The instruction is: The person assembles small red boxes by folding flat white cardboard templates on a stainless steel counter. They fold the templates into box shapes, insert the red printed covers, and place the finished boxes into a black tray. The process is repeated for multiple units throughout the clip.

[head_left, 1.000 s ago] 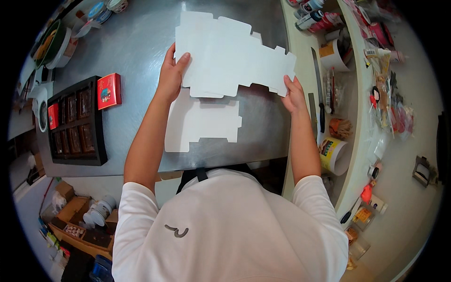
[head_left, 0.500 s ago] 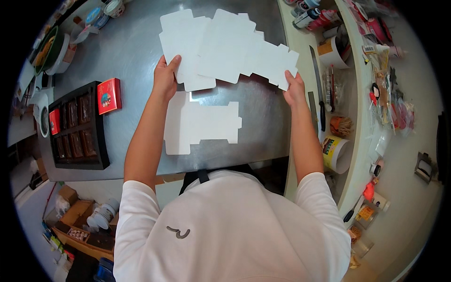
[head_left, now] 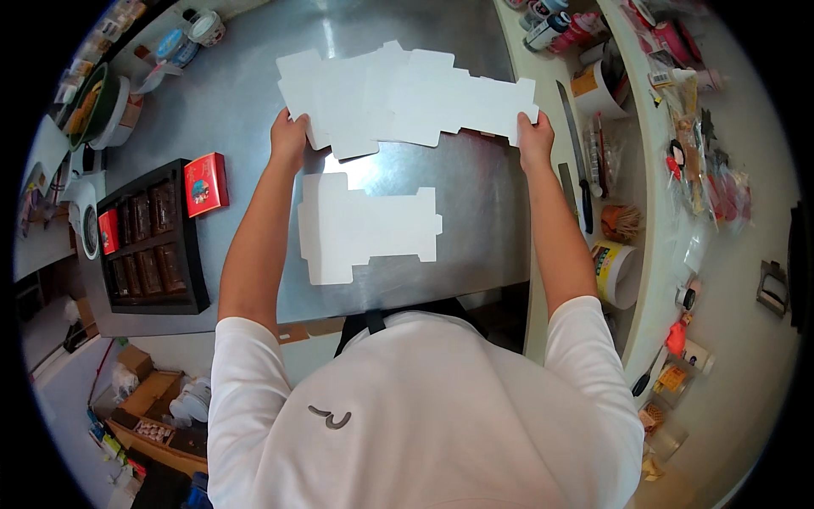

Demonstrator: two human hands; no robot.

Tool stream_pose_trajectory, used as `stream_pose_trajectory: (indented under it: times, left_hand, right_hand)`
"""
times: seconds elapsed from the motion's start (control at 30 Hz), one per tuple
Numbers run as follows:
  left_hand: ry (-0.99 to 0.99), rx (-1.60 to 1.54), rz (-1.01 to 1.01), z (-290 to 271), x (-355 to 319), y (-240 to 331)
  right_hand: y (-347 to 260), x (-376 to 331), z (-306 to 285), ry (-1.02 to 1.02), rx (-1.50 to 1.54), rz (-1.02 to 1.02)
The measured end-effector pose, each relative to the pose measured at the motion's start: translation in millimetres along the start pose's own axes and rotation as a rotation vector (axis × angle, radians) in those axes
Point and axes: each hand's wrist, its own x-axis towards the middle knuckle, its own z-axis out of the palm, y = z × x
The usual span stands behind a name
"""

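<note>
Several flat white box blanks (head_left: 381, 97), fanned over one another, stretch between my two hands above the metal table. My left hand (head_left: 289, 136) is closed on the near left edge of the overlapping blanks, thumb on top. At their right end, my right hand (head_left: 534, 138) pinches a tabbed corner. Another unfolded white box blank (head_left: 369, 225) with creases and side tabs lies flat on the table, nearer to me and beneath the held ones. Neither hand touches it. The fingers under the held blanks are hidden.
A black tray (head_left: 197, 293) of dark wrapped pieces stands on the metal table (head_left: 246, 93) at left, beside a small red box (head_left: 206, 184). Tubs (head_left: 206, 28) sit at the far left. A long knife (head_left: 583, 204) lies along the right shelf, near bottles and jars.
Both hands have come slightly nearer to me, with the held blanks lower and spread flatter in a row. The blank on the table has not been moved by hand.
</note>
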Motion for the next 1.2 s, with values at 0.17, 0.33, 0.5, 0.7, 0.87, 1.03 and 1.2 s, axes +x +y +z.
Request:
stream_pose_trajectory:
  times: [0.17, 0.33, 0.5, 0.7, 0.87, 1.03, 1.2]
  left_hand:
    - [0.019, 0.098, 0.037, -6.9, -2.2, 0.6]
    - [0.055, 0.123, 0.051, -7.5, 1.8, -2.7]
    - [0.043, 0.115, 0.064, -11.6, 2.2, -3.3]
    - [0.019, 0.094, 0.017, -22.4, -5.3, 3.7]
    - [0.112, 0.305, 0.134, -35.2, -6.4, 0.7]
    - [0.03, 0.779, 0.692, -55.6, -86.1, -14.1]
    - [-0.292, 1.005, 0.705, -93.6, -219.5, -79.1]
  right_hand:
    - [3.0, -20.8, 5.0, 0.272, -0.485, -0.428]
    - [-3.7, -121.5, 71.9, -0.41, -0.631, -0.862]
    - [-1.2, -167.4, 151.0, -0.637, -0.909, -0.897]
    - [20.5, -134.9, 172.5, -0.494, -1.069, -0.822]
    - [12.2, -137.5, 174.1, -0.378, -1.051, -0.706]
    - [-4.6, -208.8, 135.0, -0.54, -0.776, -0.81]
    - [21.3, -289.5, 68.5, -0.616, -0.857, -0.597]
